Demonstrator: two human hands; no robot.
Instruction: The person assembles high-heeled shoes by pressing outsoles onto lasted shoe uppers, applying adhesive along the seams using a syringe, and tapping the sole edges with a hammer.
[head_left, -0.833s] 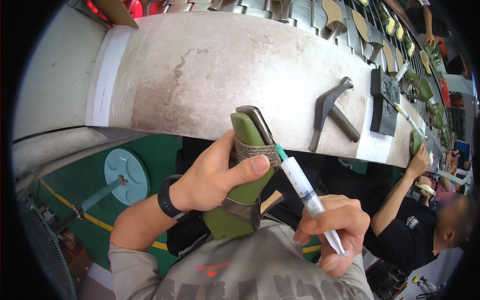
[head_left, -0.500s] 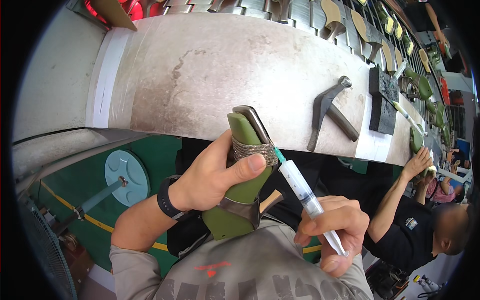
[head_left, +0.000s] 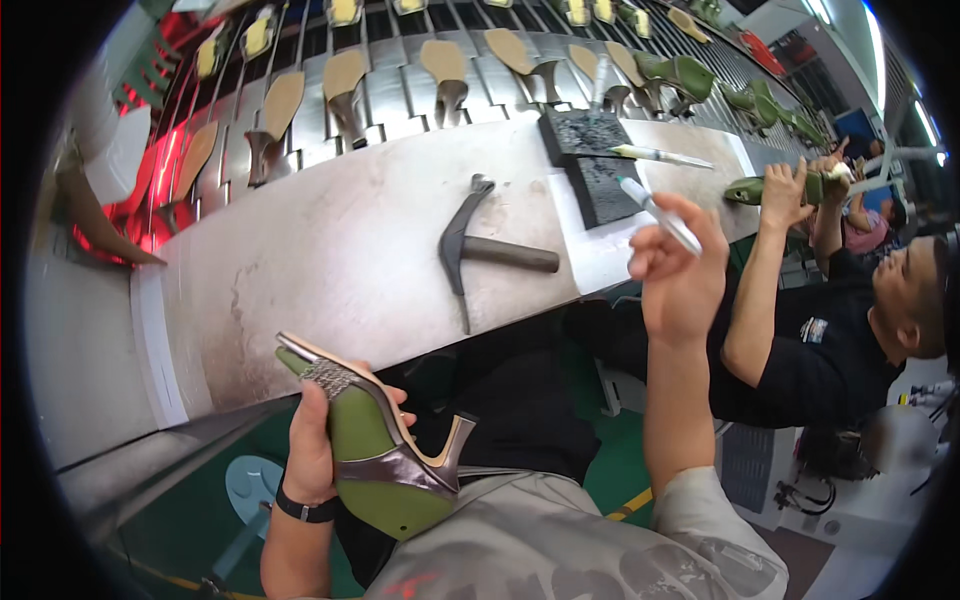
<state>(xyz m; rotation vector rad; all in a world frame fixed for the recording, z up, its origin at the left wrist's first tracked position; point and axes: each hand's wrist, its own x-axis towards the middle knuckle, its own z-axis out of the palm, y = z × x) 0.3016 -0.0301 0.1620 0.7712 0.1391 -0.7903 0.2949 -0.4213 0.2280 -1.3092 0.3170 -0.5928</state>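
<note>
My left hand is wrapped round a high-heeled sandal on a green plastic last, near the bench's front edge. The sandal has a glittering strap over the toes, a dark metallic heel band and a slim heel pointing right. Off to the right, my right hand has a syringe with a green tip between its fingers. That tip is beside a black two-part block. On the block's far part stands a whitish slim tool, and a thin pale tool leans out over its edge.
A hammer lies mid-bench. Behind the bench runs a slatted conveyor carrying tan soles with heels and green lasts. At right, a co-worker's hand holds another green last.
My right hand has carried the syringe away from the sandal, to the right and up toward the black block. The sandal in my left hand has turned, its heel now showing. The view has shifted right.
</note>
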